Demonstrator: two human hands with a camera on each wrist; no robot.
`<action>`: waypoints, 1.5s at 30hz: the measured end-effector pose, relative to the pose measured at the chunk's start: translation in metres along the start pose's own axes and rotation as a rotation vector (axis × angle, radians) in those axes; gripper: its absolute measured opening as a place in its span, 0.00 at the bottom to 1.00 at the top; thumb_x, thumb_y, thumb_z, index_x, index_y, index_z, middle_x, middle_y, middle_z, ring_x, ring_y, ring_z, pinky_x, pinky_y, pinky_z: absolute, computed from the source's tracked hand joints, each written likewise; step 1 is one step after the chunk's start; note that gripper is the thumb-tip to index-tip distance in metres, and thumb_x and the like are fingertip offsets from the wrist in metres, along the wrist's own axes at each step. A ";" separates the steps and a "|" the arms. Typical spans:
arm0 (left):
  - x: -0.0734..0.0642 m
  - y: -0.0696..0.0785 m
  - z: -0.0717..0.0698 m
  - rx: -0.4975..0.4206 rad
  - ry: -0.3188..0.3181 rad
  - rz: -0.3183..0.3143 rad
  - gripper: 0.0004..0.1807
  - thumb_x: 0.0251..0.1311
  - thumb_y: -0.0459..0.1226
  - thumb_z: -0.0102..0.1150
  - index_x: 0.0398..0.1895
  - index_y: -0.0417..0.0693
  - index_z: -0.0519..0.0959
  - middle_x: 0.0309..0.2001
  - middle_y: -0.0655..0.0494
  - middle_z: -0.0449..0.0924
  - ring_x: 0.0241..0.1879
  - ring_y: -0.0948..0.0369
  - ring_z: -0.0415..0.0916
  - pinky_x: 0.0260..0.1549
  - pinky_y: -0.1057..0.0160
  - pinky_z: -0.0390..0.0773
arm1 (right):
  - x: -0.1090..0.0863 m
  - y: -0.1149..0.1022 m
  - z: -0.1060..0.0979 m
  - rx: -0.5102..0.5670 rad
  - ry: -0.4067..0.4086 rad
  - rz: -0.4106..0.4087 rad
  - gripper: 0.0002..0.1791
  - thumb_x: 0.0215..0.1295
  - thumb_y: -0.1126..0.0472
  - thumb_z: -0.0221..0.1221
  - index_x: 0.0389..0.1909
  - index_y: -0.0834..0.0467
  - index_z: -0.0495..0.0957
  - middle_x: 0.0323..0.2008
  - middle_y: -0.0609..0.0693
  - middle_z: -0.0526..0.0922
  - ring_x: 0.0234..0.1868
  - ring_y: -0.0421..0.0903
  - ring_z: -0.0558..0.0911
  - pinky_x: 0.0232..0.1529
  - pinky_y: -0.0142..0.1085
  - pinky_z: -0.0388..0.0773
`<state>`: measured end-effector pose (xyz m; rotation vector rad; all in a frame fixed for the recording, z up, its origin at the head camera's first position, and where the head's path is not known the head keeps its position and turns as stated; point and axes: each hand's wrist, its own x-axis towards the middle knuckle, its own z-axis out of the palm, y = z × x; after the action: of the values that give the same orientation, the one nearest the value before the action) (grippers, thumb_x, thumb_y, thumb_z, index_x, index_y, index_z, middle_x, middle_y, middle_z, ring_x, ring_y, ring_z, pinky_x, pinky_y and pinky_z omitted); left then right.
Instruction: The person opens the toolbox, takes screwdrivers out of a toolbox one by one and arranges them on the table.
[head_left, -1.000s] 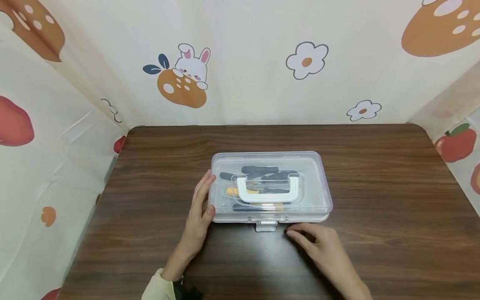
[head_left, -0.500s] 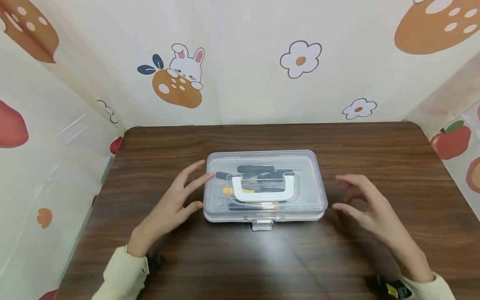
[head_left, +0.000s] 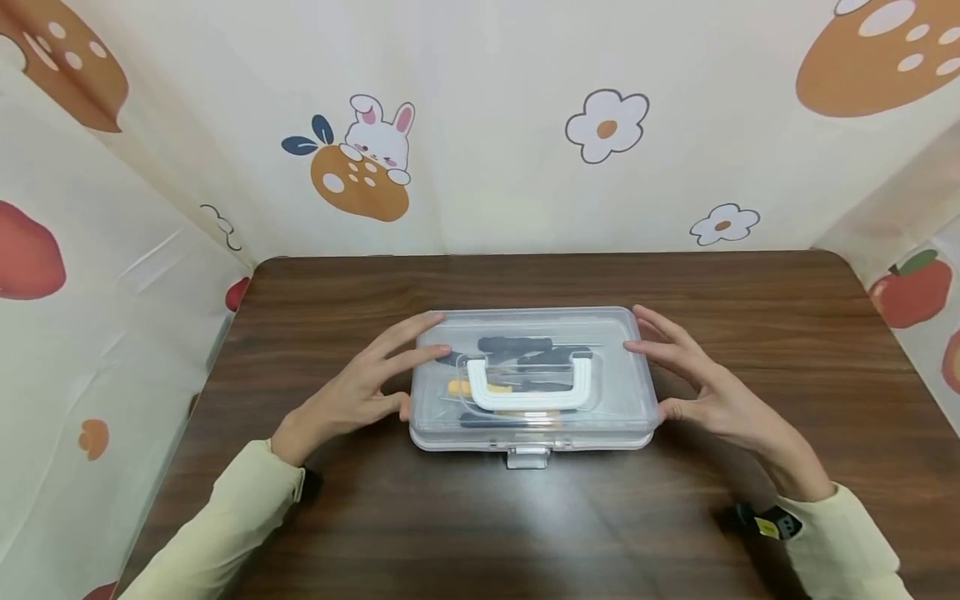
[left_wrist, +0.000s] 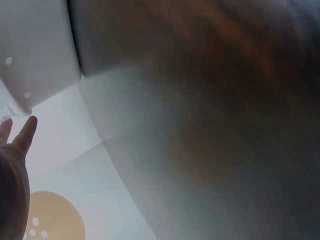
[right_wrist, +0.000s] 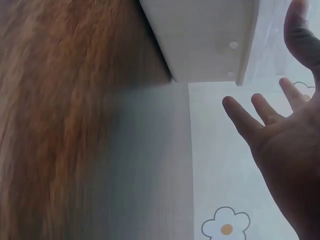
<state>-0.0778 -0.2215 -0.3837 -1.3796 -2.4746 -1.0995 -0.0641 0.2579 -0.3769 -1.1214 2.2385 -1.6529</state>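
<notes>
A clear plastic toolbox (head_left: 626, 392) rests on the table, its lid down and its white handle (head_left: 529, 398) folded toward the front. The front latch (head_left: 528, 457) sticks out toward the person. Through the lid show several screwdrivers (head_left: 514, 344) with dark or yellow handles. At the box's left side is my left hand (head_left: 348, 392), fingers stretched over the lid's edge and thumb by the front left corner. My right hand (head_left: 708, 387) mirrors it at the right end, thumb low at the side. In the right wrist view its fingers (right_wrist: 241, 117) are spread and straight.
The brown wood-grain table (head_left: 330, 308) has rounded back corners. Behind it hangs a pale curtain (head_left: 495, 167) printed with a rabbit, fruit and flowers, and similar sheeting closes both sides. A dark device with a yellow mark (head_left: 768, 527) sits at the right wrist.
My right hand has gone from near the front latch, out to the right, then in to the box's right end. My left hand lifted away and came back to the left edge.
</notes>
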 end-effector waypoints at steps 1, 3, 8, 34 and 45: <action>0.001 0.000 0.001 -0.020 0.008 -0.007 0.45 0.67 0.70 0.42 0.76 0.53 0.71 0.83 0.45 0.55 0.82 0.49 0.52 0.82 0.63 0.51 | 0.000 0.001 0.000 0.034 0.005 0.002 0.46 0.50 0.69 0.75 0.72 0.69 0.68 0.83 0.65 0.46 0.84 0.46 0.53 0.76 0.22 0.60; 0.004 0.000 0.004 -0.062 0.030 -0.021 0.45 0.66 0.71 0.42 0.75 0.53 0.72 0.82 0.46 0.56 0.82 0.50 0.53 0.81 0.63 0.53 | -0.001 0.002 -0.001 0.091 0.018 0.019 0.45 0.51 0.69 0.75 0.72 0.69 0.68 0.84 0.64 0.45 0.84 0.45 0.52 0.76 0.23 0.60; 0.011 0.002 0.005 -0.156 0.070 -0.065 0.47 0.64 0.73 0.41 0.74 0.52 0.73 0.82 0.46 0.58 0.81 0.50 0.56 0.80 0.58 0.59 | -0.001 0.003 -0.001 0.180 0.048 0.051 0.44 0.52 0.72 0.75 0.72 0.68 0.67 0.85 0.61 0.44 0.85 0.45 0.52 0.75 0.24 0.62; 0.055 -0.009 -0.021 -0.474 0.146 -0.302 0.56 0.52 0.81 0.43 0.67 0.46 0.78 0.69 0.48 0.75 0.70 0.57 0.71 0.60 0.66 0.77 | 0.042 0.001 -0.028 0.150 0.087 0.193 0.45 0.65 0.38 0.67 0.72 0.63 0.65 0.76 0.52 0.68 0.71 0.43 0.71 0.57 0.28 0.78; 0.071 -0.019 -0.035 -0.437 0.150 -0.480 0.55 0.50 0.82 0.38 0.58 0.48 0.81 0.46 0.56 0.82 0.42 0.60 0.78 0.37 0.66 0.79 | 0.067 0.011 -0.046 0.176 0.087 0.241 0.33 0.69 0.30 0.52 0.59 0.52 0.71 0.50 0.46 0.77 0.51 0.40 0.76 0.48 0.30 0.76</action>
<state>-0.1423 -0.2001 -0.3388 -0.7308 -2.6194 -1.8510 -0.1407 0.2516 -0.3484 -0.7210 2.1278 -1.7825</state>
